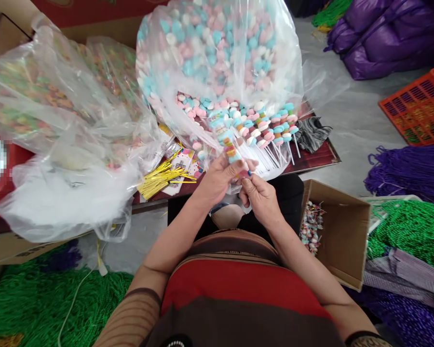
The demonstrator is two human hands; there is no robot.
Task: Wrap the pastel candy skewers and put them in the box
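Observation:
My left hand (219,179) is closed around a clear-wrapped candy skewer (227,140), its colourful pieces pointing up and away from me. My right hand (261,196) pinches the lower end of the same wrapper, close to the left fingers. Just beyond lie several candy skewers (264,126) with pink, white and blue pieces on white sticks (265,160). Left of my hands is a bundle of gold twist ties (162,177), lying on printed cards (183,163). What exactly sits between the right fingertips is hidden.
A large clear bag of pink, white and blue candies (217,43) fills the back of the table. Bags of orange-green candy (39,91) stand left. By my right leg is a cardboard box (343,236) with wrapped candies inside; an orange crate (415,108) and green cords (401,226) lie beyond.

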